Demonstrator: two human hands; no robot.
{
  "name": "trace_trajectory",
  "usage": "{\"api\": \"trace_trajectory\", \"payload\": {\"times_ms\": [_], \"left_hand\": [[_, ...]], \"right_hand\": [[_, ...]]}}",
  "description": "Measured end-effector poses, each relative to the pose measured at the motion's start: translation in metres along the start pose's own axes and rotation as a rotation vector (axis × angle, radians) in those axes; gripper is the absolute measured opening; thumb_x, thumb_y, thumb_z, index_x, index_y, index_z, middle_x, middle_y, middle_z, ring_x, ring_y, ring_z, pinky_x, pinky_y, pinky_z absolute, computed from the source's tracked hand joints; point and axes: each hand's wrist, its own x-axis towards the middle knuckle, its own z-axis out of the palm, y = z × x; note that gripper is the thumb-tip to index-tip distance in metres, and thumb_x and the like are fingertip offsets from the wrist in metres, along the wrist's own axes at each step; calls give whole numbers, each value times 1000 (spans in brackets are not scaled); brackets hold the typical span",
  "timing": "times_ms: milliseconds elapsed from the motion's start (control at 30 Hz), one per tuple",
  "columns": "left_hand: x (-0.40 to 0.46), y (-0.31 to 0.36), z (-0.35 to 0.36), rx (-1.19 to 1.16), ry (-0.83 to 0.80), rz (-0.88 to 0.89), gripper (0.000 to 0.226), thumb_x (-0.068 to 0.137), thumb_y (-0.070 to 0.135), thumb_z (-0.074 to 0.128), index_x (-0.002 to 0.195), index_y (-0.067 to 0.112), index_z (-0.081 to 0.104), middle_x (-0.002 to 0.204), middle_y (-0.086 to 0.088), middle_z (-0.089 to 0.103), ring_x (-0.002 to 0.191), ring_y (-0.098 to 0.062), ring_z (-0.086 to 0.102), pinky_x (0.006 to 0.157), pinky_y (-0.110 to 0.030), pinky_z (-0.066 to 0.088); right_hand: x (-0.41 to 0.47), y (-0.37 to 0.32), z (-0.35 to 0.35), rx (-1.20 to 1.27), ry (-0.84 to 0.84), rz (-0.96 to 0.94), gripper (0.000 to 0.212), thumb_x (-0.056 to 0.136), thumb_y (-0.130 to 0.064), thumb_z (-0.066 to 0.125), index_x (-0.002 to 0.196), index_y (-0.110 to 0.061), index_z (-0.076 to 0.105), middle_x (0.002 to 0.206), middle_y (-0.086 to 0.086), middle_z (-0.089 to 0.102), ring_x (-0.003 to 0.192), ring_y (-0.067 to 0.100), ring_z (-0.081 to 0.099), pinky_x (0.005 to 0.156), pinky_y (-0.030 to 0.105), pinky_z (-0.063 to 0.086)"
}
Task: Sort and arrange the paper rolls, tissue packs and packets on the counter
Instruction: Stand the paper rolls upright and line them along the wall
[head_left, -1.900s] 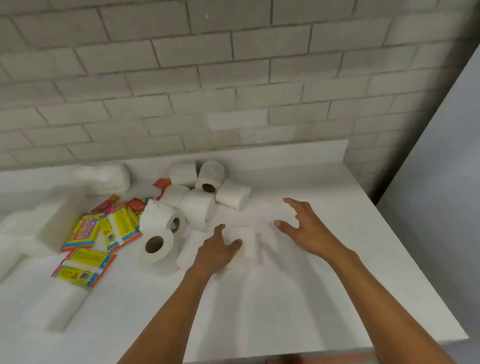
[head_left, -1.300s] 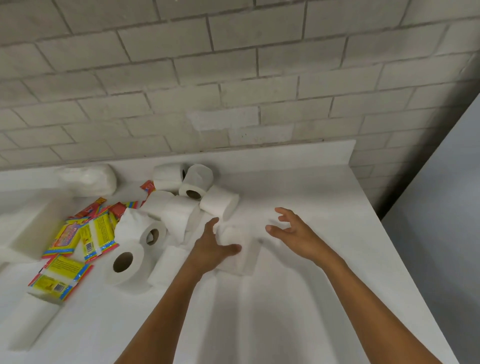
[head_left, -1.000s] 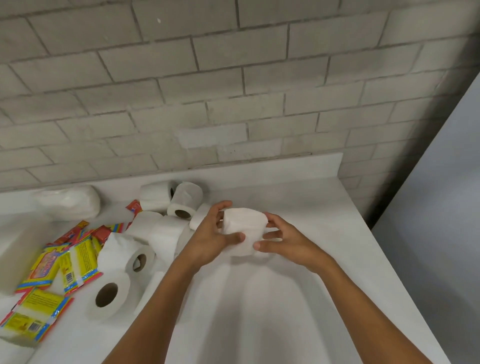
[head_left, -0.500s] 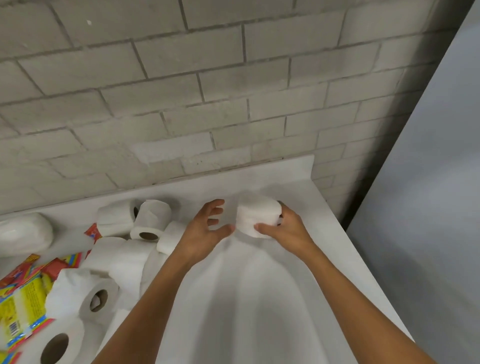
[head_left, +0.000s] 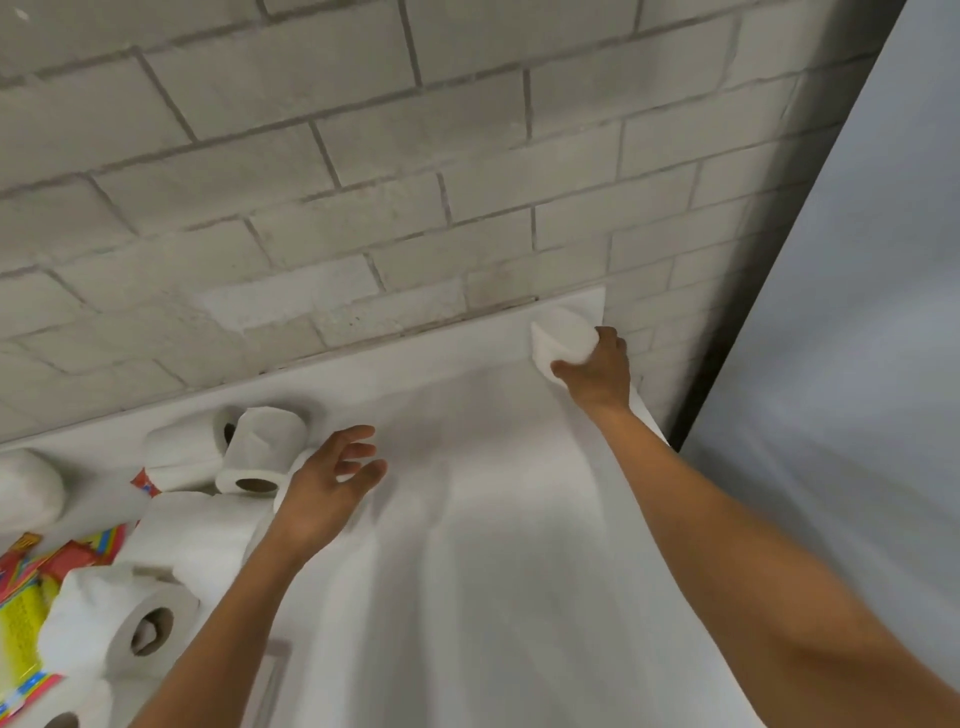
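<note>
white paper roll (head_left: 562, 336), counter's (head_left: 493, 519) far-right corner

A plain utility or storage corner, by the look of it: a bare wall (head_left: 363, 171) of pale painted blocks behind a white bench (head_left: 493, 545), with loose toilet rolls (head_left: 260, 457) and bright snack-like packets (head_left: 21, 597) heaped on it.

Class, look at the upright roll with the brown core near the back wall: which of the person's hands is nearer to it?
Left. The left hand hovers just right of the upright roll; the right hand is at the far corner.
</note>
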Motion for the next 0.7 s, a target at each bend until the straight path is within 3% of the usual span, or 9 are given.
{"api": "trace_trajectory", "payload": {"times_ms": [267, 700], "left_hand": [[-3, -18, -13, 17, 80, -25, 33, 93, 23, 68, 123, 32, 59, 115, 8, 67, 109, -8, 61, 90, -30, 45], [0, -39, -30, 211, 255, -123, 35, 94, 29, 65, 128, 25, 58, 122, 5, 64, 107, -18, 61, 86, -32, 42]], "right_hand": [[26, 5, 7, -114, 64, 36, 65, 74, -22, 76, 126, -7, 41, 130, 13, 45, 118, 35, 46, 75, 36, 39], [33, 16, 8, -116, 111, 89, 74, 70, -29, 81, 127, -6, 39, 129, 15, 45, 114, 38, 48, 77, 38, 39]]}}
